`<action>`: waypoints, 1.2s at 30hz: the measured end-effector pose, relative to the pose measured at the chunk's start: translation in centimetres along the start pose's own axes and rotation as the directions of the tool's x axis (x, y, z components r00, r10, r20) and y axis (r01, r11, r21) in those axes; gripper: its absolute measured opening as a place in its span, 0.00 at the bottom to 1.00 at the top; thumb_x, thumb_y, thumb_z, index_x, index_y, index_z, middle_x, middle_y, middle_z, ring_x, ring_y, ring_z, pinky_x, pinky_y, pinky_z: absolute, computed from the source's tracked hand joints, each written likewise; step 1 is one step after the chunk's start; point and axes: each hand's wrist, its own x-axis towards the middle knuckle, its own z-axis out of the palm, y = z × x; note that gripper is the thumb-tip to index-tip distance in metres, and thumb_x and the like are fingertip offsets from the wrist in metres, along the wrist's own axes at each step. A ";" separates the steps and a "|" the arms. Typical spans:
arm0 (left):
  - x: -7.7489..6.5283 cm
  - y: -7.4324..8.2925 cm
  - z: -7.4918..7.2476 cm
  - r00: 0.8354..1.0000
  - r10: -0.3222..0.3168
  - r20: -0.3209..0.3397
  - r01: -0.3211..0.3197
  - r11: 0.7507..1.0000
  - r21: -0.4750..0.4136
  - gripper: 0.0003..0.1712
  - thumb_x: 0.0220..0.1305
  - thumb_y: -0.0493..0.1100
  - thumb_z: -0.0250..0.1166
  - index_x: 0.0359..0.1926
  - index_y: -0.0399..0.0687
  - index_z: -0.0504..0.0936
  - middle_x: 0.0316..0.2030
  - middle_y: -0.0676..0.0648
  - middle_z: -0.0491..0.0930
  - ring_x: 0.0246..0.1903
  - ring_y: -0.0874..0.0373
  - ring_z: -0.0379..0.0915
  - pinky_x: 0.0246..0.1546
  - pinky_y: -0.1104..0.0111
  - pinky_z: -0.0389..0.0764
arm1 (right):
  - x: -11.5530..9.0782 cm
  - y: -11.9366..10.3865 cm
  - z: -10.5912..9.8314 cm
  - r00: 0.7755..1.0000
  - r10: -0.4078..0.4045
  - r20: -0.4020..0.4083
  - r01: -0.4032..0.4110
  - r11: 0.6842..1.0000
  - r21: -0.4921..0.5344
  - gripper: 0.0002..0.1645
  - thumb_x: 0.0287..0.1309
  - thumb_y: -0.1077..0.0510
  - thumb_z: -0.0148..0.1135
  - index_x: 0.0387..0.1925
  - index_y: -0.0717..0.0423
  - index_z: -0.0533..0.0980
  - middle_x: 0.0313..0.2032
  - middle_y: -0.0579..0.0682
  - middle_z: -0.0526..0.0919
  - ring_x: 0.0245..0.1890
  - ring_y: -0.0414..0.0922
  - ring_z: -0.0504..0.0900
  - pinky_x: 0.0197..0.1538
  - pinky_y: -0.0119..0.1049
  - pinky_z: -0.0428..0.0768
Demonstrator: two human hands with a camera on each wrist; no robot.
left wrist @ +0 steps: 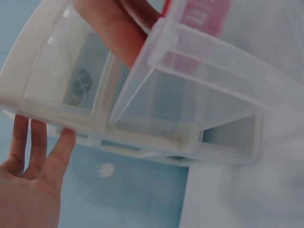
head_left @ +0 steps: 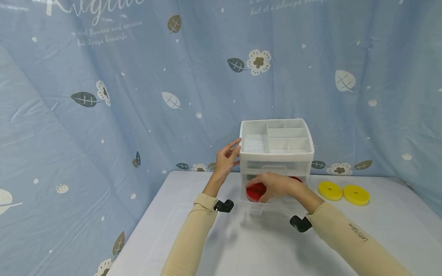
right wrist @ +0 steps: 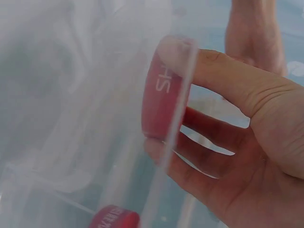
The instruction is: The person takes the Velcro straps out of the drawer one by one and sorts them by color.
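A white drawer unit [head_left: 277,157] with clear drawers stands on the table, its lower clear drawer [head_left: 252,209] pulled out. My left hand [head_left: 226,158] rests against the unit's left side; in the left wrist view its extended fingertips touch the side frame. Reaching into the pulled-out drawer, my right hand [head_left: 274,186] grips a red ribbon roll [head_left: 254,192] between thumb and fingers. White letters show on the roll's edge through the clear drawer wall in the right wrist view. A second red roll [right wrist: 115,218] lies in the same drawer, partly out of view.
Two yellow rolls [head_left: 330,191] lie side by side on the white table [head_left: 272,245], right of the unit. The unit's top tray [head_left: 255,142] has several compartments. Behind the table hangs a blue patterned curtain [head_left: 207,76].
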 end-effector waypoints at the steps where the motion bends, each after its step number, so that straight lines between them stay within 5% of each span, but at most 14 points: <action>1: 0.0 0.0 0.0 1.000 0.001 0.000 -0.001 1.000 0.000 0.22 0.70 0.55 0.60 0.64 0.68 0.76 0.50 0.39 0.79 0.53 0.53 0.79 0.50 0.55 0.85 | -0.1 -0.1 -0.1 1.000 0.000 0.003 0.000 1.000 0.005 0.33 0.50 0.59 0.76 0.60 0.49 0.78 0.55 0.48 0.79 0.52 0.47 0.74 0.51 0.41 0.84; 19: -0.2 0.1 0.1 1.000 0.008 -0.004 -0.008 1.000 0.005 0.21 0.70 0.54 0.59 0.63 0.70 0.76 0.50 0.42 0.79 0.49 0.56 0.80 0.49 0.58 0.86 | -3.2 0.3 -3.2 0.996 -0.081 -0.045 0.082 0.996 0.027 0.32 0.51 0.54 0.75 0.60 0.45 0.78 0.54 0.48 0.80 0.52 0.48 0.75 0.49 0.40 0.84; 27: -0.2 0.2 0.1 1.000 0.003 -0.006 -0.003 1.000 -0.010 0.22 0.70 0.54 0.60 0.64 0.67 0.76 0.49 0.44 0.79 0.49 0.58 0.79 0.51 0.58 0.85 | -6.4 1.1 -4.9 0.996 -0.074 -0.056 0.081 0.987 0.141 0.31 0.53 0.57 0.73 0.60 0.48 0.76 0.55 0.51 0.78 0.52 0.50 0.75 0.45 0.36 0.84; 36: -0.2 0.2 0.2 1.000 0.003 -0.002 -0.003 1.000 -0.030 0.23 0.70 0.52 0.60 0.65 0.64 0.75 0.52 0.37 0.78 0.47 0.60 0.79 0.52 0.55 0.84 | -10.5 2.7 -6.0 0.995 -0.022 -0.102 0.035 0.991 0.128 0.34 0.51 0.54 0.75 0.61 0.51 0.76 0.57 0.55 0.78 0.52 0.50 0.75 0.41 0.30 0.85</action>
